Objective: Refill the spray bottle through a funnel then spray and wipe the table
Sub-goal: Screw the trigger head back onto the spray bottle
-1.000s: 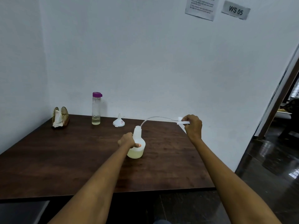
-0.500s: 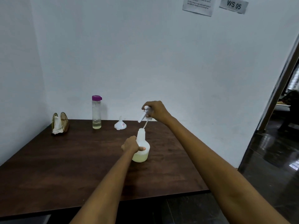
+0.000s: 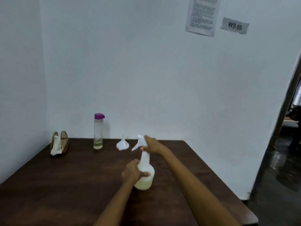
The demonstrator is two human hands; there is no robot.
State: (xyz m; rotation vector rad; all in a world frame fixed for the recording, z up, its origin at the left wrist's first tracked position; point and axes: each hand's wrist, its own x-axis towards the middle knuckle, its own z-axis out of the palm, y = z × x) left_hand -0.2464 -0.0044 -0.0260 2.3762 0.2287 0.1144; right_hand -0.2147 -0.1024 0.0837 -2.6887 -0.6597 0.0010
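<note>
A translucent white spray bottle (image 3: 145,175) with pale yellow liquid in its base stands in the middle of the dark wooden table (image 3: 65,185). My left hand (image 3: 132,171) grips its body from the left. My right hand (image 3: 150,145) holds the white spray head (image 3: 139,142) right on top of the bottle's neck; the dip tube is out of sight. A white funnel (image 3: 122,144) lies mouth-down behind the bottle. A clear water bottle (image 3: 98,131) with a purple cap and a little liquid stands at the back.
A gold wire holder with a white cloth or napkin (image 3: 59,145) sits at the back left corner. White walls close the left and back. The table's right edge drops to a dark floor (image 3: 276,185) and a doorway.
My right hand brought the spray head in from the right, its tube went down into the bottle, and the head now sits at the neck. My left hand kept hold of the bottle.
</note>
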